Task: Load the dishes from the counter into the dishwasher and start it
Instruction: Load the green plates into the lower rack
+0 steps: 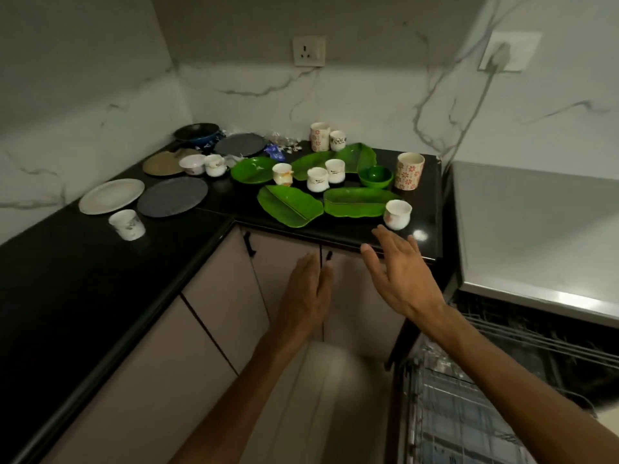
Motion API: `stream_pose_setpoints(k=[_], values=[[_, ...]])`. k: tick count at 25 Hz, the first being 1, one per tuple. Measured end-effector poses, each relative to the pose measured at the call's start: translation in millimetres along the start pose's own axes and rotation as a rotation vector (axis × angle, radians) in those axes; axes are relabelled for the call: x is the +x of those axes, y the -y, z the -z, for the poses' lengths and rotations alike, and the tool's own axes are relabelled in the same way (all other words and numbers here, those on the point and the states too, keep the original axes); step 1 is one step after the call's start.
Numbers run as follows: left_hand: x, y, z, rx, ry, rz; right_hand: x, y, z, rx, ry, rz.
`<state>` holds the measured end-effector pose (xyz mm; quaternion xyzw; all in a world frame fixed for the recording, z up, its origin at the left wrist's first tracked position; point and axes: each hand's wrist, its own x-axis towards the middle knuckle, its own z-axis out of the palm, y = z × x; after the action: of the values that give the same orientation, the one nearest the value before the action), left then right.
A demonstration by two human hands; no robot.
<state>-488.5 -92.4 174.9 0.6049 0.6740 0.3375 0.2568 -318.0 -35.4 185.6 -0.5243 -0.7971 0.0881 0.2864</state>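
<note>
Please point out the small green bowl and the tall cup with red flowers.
small green round bowl [375, 176]: head view, on its inner hollow.
tall cream cup with red flowers [408, 174]: head view, on its outer side wall.

A home kitchen. A black L-shaped counter [83, 279] along marble-look walls [251, 95] carries plates and cups. On the right an open dishwasher [502, 380] shows wire racks.

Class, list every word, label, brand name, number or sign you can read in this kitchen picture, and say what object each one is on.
No text can be read anywhere.
Tall cup: red flower pattern only, no words.
Small white cups: dark painted motifs, no lettering.
Blue wrapper: any print is too blurred to read.
Wall socket: no legible marking.
</note>
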Motion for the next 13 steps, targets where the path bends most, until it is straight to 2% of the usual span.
stream_pose_setpoints(k=[4, 13], values=[[14.9, -12.6, 29.3, -0.046, -0.053, -0.012, 33.3, 16.1, 4.2, 0.001, -0.051, 0.071], [84.0, -13.0, 55.2, -0.096, -0.117, 0.002, 99.3, 13.0, -19.6, 0.045, -0.009, 0.125]])
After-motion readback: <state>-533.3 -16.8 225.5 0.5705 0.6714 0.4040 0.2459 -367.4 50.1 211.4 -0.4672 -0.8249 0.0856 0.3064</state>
